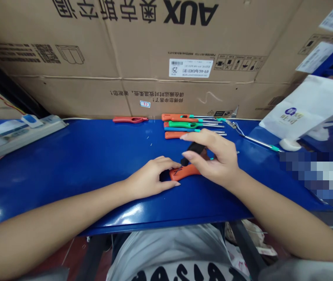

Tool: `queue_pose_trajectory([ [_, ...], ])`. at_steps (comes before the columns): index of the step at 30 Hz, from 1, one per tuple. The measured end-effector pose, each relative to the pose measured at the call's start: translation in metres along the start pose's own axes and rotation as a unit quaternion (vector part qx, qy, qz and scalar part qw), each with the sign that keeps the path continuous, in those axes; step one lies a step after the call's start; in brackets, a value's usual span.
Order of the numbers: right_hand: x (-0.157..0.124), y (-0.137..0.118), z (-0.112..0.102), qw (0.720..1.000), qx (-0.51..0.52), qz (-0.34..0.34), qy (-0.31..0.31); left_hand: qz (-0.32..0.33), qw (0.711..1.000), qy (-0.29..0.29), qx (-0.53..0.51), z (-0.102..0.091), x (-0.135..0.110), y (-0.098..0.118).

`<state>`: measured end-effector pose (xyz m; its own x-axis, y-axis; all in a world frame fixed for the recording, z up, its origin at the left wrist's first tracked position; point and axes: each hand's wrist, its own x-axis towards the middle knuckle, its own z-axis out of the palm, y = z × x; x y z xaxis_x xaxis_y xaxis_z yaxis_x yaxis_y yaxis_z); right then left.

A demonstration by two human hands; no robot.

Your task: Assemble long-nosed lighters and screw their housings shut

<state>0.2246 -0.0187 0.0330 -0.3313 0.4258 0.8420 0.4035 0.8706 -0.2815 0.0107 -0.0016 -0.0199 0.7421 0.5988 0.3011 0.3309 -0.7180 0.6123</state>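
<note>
My left hand [151,177] is closed at the butt end of an orange long-nosed lighter [188,170], thumb and fingertips on either side of it. My right hand [216,156] grips a short black-handled tool [194,150], tilted down so that its thin dark tip is at the lighter's butt end. Whether the tool is a small screwdriver or a pen, I cannot tell. Thin dark crossed lines show on the orange handle there. My right hand hides most of the lighter's front part.
Behind my right hand lie several lighters with orange, green [180,124] and blue handles. A red handle [129,119] lies to their left on the blue table [96,156]. A large cardboard box [143,47] walls the back. At the right are a metal rod [258,143] and white bag [303,105].
</note>
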Motion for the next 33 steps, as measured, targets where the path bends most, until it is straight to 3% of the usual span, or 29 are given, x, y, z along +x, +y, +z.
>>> queue_pose_trajectory([
  [3,-0.0013,-0.0003,-0.0004,0.992,0.079,0.062,-0.081,-0.002,1.0,0.004,0.001,0.0006,0.0001,-0.0005],
  [5,-0.0023,0.0001,0.0,0.985,0.113,0.084,-0.098,-0.006,1.0,0.004,0.0,0.0008,0.0002,-0.0003],
  [10,-0.0032,0.0013,0.0001,1.0,0.007,0.018,-0.015,-0.01,1.0,-0.003,-0.004,0.0002,0.0007,0.001],
  [15,-0.002,-0.0013,-0.0013,0.984,0.132,0.073,-0.097,-0.011,1.0,0.005,0.003,0.0003,-0.0001,0.0007],
  [17,-0.0012,-0.0016,-0.0012,0.987,0.125,0.065,-0.082,-0.01,1.0,0.003,0.003,0.0007,-0.0004,0.0003],
  [20,0.0001,-0.0017,-0.0013,1.0,0.022,-0.001,-0.02,-0.007,1.0,-0.001,-0.001,0.0012,-0.0002,0.0002],
  [22,0.0008,-0.0024,-0.0015,0.999,0.0,-0.018,-0.026,-0.006,1.0,0.0,0.0,0.0011,0.0,0.0005],
  [27,0.0,-0.002,-0.0009,0.984,0.123,0.071,-0.105,-0.014,1.0,0.002,0.004,0.0009,-0.0002,0.0017],
  [31,-0.0007,0.0022,-0.0008,0.998,0.044,0.017,-0.033,-0.009,1.0,0.005,0.009,0.0014,-0.0002,0.0036],
  [33,-0.0008,0.0024,-0.0008,0.999,0.024,-0.005,-0.033,-0.009,1.0,0.006,0.01,0.0016,-0.0001,0.0046],
])
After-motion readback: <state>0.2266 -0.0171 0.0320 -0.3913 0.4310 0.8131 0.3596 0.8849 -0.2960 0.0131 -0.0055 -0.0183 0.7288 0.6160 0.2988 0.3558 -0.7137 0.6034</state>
